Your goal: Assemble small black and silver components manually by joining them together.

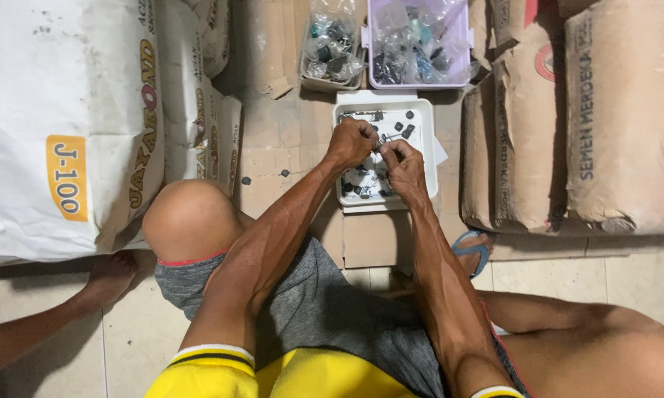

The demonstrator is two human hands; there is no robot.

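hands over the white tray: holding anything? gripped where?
Both the left hand and right hand pinch a small metal part between their fingertips, above the white tray. It is too small to tell which part of it they grip.

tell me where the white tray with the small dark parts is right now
In the head view the white tray lies on the cardboard, upper centre, directly under both hands, just below the lilac bin.

Pale tiled floor (627, 280), flattened cardboard (273, 140)
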